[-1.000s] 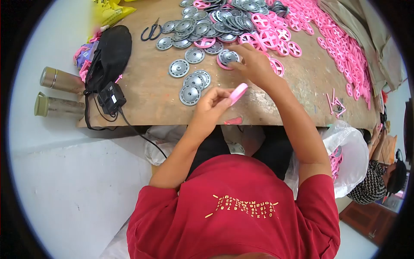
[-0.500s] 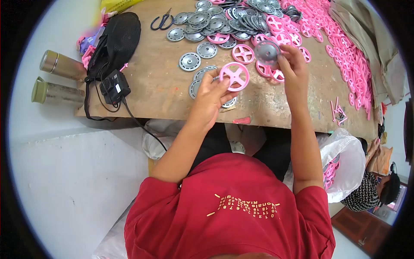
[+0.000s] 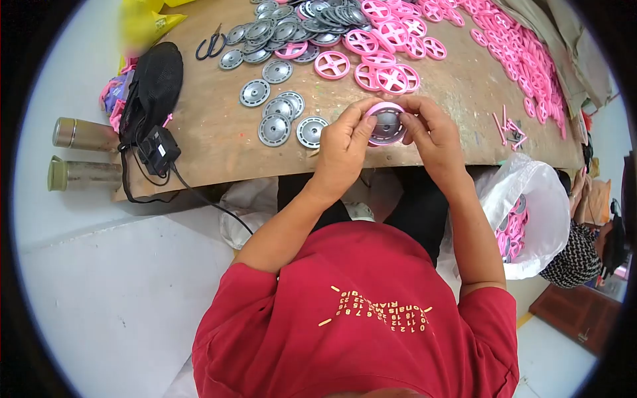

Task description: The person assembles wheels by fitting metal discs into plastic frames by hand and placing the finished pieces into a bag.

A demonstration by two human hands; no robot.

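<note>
Pink wheel, with a grey disc lying within its rim, is held over the table, inside the near edge and right of that edge's middle. Both hands are on it, close together but apart: the left hand grips its left side between thumb and fingers, and the right hand grips the right side, thumb at the disc's border. Whether the disc is fully seated cannot be told. Just beside the left hand a loose disc lies flat, with three overlapping discs further left. Beyond the hands, loose pink wheels overlap one another, and a grey disc pile spreads toward the far edge. Dark-handled scissors lie left of that pile. Along the right side runs a heap of pink wheels; pink pins are scattered nearer the near right corner. Below that corner, an open plastic bag contains pink and grey pieces. A black box with a cord sits near the left edge.
</note>
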